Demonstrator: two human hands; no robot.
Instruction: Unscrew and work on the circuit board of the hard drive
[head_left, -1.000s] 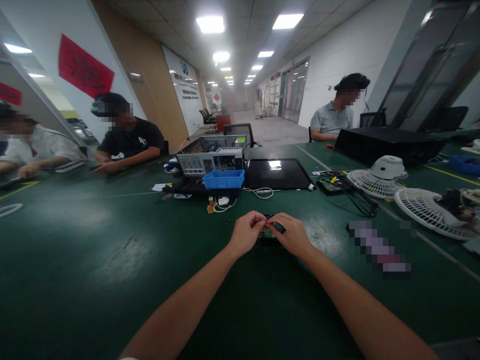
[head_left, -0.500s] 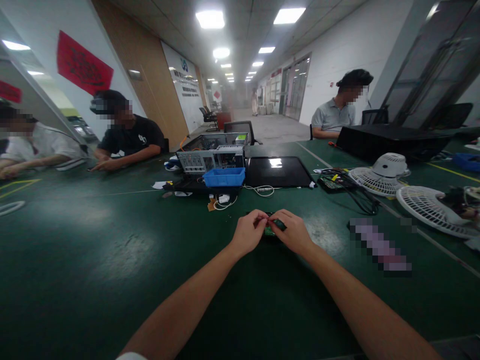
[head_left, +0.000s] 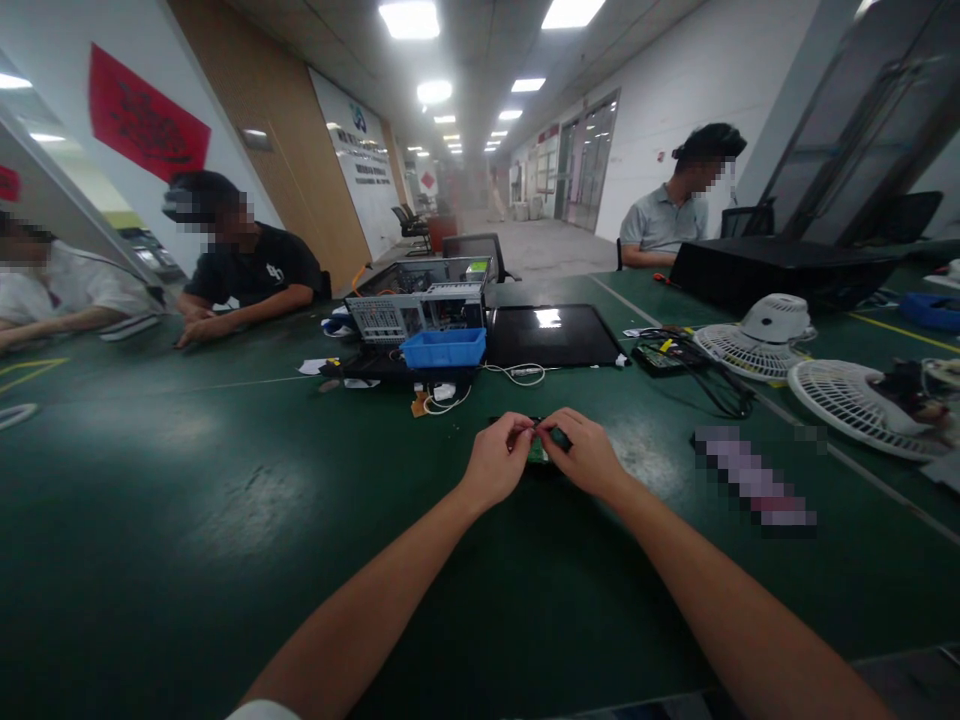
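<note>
A small green circuit board (head_left: 538,454) with dark parts lies on the green table (head_left: 360,600), partly covered by both hands. My left hand (head_left: 499,460) is over its left side, thumb and fingertips pinched together. From the right, my right hand (head_left: 581,452) meets it with fingertips also pinched. The fingertips of both hands nearly touch above the board, and whatever is between them is too small to make out.
Beyond the hands are a blue tray (head_left: 445,348), an opened metal computer case (head_left: 416,300), a black flat panel (head_left: 553,336) and a white cable (head_left: 517,373). White fan parts (head_left: 862,405) and a blurred flat object (head_left: 754,475) lie right. Several people sit around.
The whole view has shifted slightly, with table items now a little higher in the picture. Both hands keep nearly the same pinched pose over the board.
</note>
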